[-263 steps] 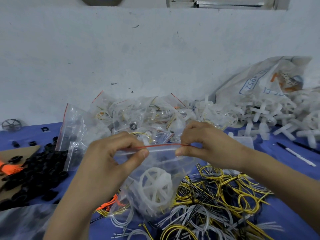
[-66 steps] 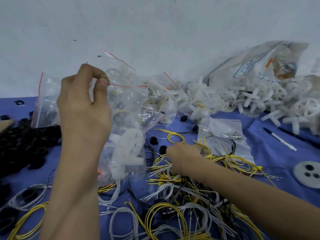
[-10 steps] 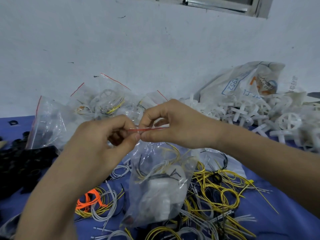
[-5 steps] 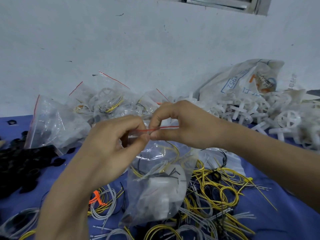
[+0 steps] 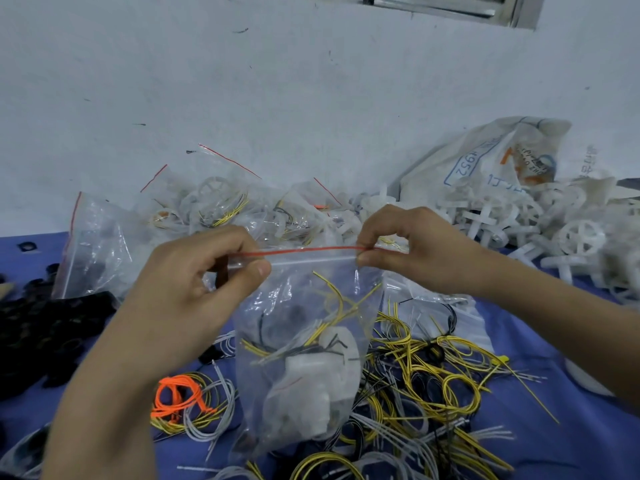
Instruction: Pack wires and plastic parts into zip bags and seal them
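Over the blue cloth (image 5: 561, 431), I had the zip bag (image 5: 298, 306) held up between both hands, hanging clear of the loose wires (image 5: 433, 375) heaped beneath it. My left hand (image 5: 194, 289) pinched the left end of the bag's red seal strip (image 5: 304, 251) between thumb and forefinger, the other fingers curled in. My right hand (image 5: 415, 251) pinched the right end the same way, so the strip ran taut between them. Inside the bag I saw yellow and black wires (image 5: 332, 303) and a white plastic part (image 5: 311, 382) sunk to the bottom. Filled bags (image 5: 214, 209) were piled against the wall behind, white plastic crosses (image 5: 502, 220) to the right, black parts (image 5: 45, 334) to the left.
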A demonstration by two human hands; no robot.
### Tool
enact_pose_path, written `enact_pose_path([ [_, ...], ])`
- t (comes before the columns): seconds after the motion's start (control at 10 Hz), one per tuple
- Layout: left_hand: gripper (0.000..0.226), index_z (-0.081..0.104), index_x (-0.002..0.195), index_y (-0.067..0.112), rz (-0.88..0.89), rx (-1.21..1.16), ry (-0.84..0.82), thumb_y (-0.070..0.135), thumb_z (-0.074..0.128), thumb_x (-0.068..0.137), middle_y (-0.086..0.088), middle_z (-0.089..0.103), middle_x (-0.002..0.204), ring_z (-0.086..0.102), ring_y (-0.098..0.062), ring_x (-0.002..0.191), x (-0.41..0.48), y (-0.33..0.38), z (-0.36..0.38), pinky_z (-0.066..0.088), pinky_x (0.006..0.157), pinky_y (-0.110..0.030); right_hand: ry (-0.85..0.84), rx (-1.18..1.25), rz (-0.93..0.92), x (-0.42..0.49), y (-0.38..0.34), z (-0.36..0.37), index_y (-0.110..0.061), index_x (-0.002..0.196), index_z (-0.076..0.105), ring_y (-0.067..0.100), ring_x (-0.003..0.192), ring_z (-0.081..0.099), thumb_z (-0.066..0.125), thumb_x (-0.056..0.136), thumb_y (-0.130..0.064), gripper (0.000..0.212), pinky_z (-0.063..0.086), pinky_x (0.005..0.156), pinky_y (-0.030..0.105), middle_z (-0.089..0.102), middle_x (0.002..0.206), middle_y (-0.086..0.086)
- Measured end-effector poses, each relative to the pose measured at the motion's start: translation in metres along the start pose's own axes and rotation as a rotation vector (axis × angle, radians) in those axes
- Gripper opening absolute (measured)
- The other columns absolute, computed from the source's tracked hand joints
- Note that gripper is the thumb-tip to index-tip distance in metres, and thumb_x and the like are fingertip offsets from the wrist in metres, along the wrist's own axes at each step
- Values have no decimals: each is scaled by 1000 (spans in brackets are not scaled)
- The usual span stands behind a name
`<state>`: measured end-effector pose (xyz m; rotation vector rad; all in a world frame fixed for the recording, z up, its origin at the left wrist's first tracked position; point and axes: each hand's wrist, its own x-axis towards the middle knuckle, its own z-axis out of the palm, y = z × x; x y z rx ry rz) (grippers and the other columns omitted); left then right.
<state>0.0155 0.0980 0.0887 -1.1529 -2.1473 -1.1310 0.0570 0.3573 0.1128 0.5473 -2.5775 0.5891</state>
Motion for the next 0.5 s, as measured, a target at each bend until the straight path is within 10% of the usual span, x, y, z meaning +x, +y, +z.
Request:
enact_pose_path([
  [0.2, 20, 55, 76, 27, -34, -25, 59, 47, 51, 78, 10, 51, 65, 42, -3, 58, 0, -15, 1, 33, 56, -13, -1, -91, 2, 5, 20, -6, -8, 83, 71, 17, 86, 59, 72, 81, -12, 5, 43, 82, 30, 62, 82, -7],
  [0.5, 12, 55, 81, 42, -154, -59, 654, 35, 53, 90, 9, 59, 74, 57, -15, 53, 14, -32, 32, 42, 49, -30, 229, -190, -39, 59, 37, -4, -10, 84, 68, 13, 78, 52, 66, 87, -19, 10, 33, 69, 23, 60, 76, -9],
])
